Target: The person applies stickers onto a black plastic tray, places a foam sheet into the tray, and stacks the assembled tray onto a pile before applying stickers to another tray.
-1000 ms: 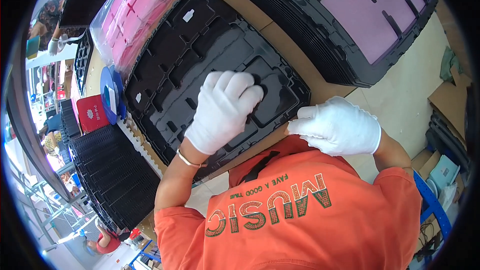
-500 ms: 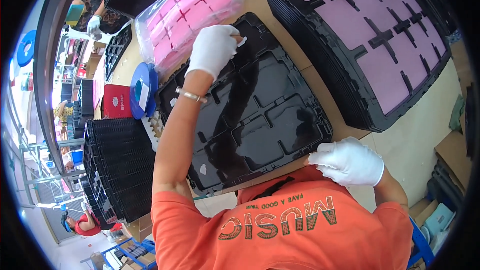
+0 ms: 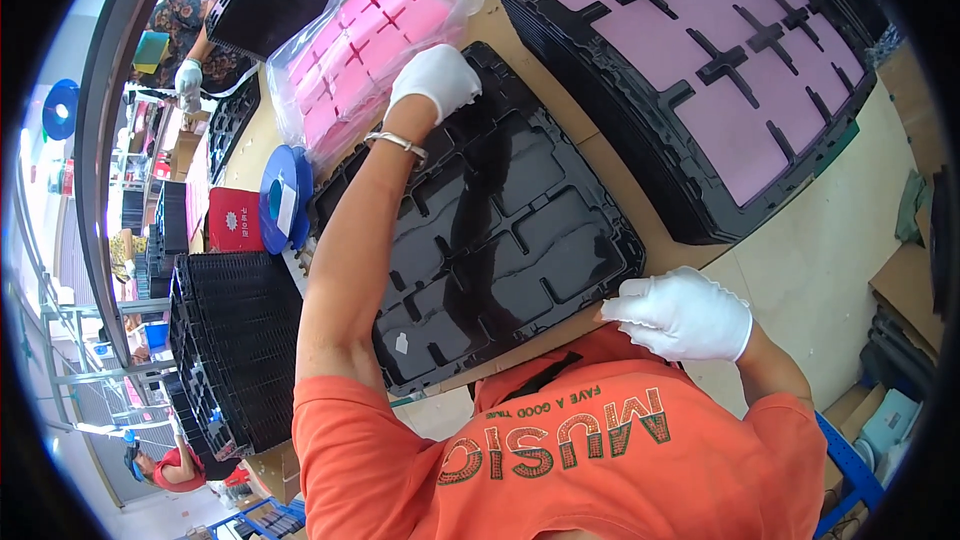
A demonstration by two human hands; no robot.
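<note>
In front of me lies a glossy black plastic tray (image 3: 520, 225) with raised cross-shaped ribs. My left hand (image 3: 435, 82), in a white glove, is at the tray's far end; its fingers are curled down and their tips are hidden. By the tray's near right corner is my right hand (image 3: 680, 315), gloved in white, thumb and fingers pinched together with bare tips showing. Whether anything small is between them does not show. A small white sticker (image 3: 402, 343) sits on the tray near its left front corner.
To the right stands a stack of black trays (image 3: 640, 130) topped with pink-purple sheets. Beyond my left hand are pink sheets (image 3: 360, 45) in clear plastic. At left are a blue reel (image 3: 286, 198), a red box (image 3: 233, 220) and stacked black trays (image 3: 240, 340). A co-worker's gloved hand (image 3: 189, 82) shows far left.
My left hand has shifted slightly toward the tray's far edge, and the white sticker at its fingertips is now out of sight. My right hand keeps its pinch. The whole view has shifted a little.
</note>
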